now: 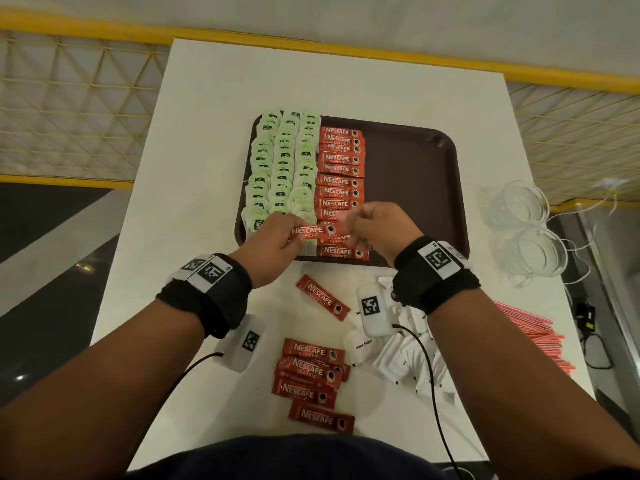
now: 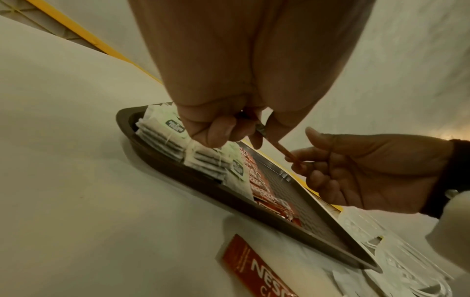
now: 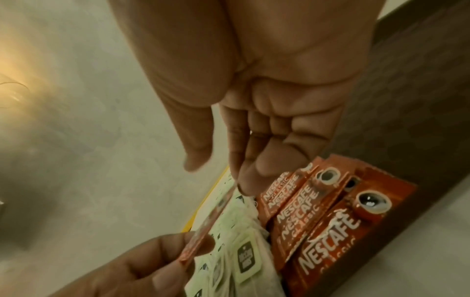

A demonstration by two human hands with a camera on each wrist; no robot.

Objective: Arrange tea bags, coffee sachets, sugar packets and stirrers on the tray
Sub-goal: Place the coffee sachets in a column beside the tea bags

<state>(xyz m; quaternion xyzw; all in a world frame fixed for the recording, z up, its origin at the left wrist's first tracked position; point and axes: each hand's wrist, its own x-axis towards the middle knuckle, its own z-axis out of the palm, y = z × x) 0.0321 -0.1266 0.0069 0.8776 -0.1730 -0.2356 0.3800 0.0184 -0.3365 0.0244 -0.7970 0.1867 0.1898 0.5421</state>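
Over the near left part of the brown tray (image 1: 415, 168), my left hand (image 1: 294, 235) pinches a red Nescafe coffee sachet (image 1: 311, 232) between thumb and fingers. My right hand (image 1: 353, 223) meets the sachet's other end with a loosely curled index fingertip (image 3: 244, 180). Its thumb stands apart. The sachet (image 2: 282, 148) spans the gap between both hands and shows edge-on in the right wrist view (image 3: 203, 231). Green tea bags (image 1: 284, 161) fill three columns at the tray's left. A column of coffee sachets (image 1: 341, 168) lies beside them.
Several loose coffee sachets (image 1: 311, 375) lie on the white table near me, one (image 1: 323, 298) closer to the tray. White sugar packets (image 1: 408, 358) are heaped to their right. Red stirrers (image 1: 533, 334) lie at the right edge, clear cups (image 1: 526, 230) behind them.
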